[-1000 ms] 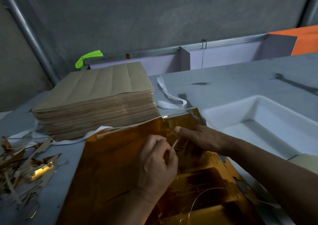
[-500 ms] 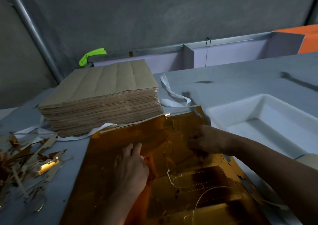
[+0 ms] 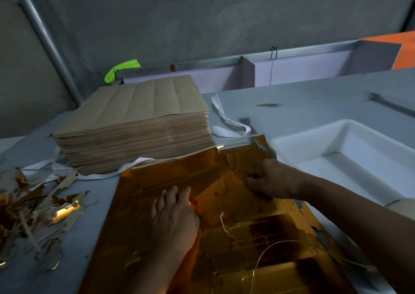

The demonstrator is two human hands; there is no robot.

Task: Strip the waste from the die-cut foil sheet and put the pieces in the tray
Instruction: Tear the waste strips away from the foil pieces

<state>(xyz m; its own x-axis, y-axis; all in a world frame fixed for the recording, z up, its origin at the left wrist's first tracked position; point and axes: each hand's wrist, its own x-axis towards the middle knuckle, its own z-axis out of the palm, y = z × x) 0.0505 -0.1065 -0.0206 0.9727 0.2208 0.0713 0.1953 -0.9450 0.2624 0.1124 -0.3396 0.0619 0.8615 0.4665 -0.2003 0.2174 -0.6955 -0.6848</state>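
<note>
Left hand (image 3: pixel 174 217) lies flat on the gold foil sheet (image 3: pixel 157 181), fingers straight and together, pressing it onto the grey table (image 3: pixel 314 105). Right hand (image 3: pixel 269 179) is just right of it, fingers curled and gripping a lifted section of the sheet. White tray (image 3: pixel 359 139) is near, right of the right hand. Stack of brown sheets (image 3: pixel 134 125) is beyond the left hand. Pile of waste strips (image 3: pixel 33 208) is well left of it.

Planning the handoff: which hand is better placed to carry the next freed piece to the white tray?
Right, probably. The right hand grips the foil sheet beside the tray; the left hand lies flat on the sheet, farther away.
</note>
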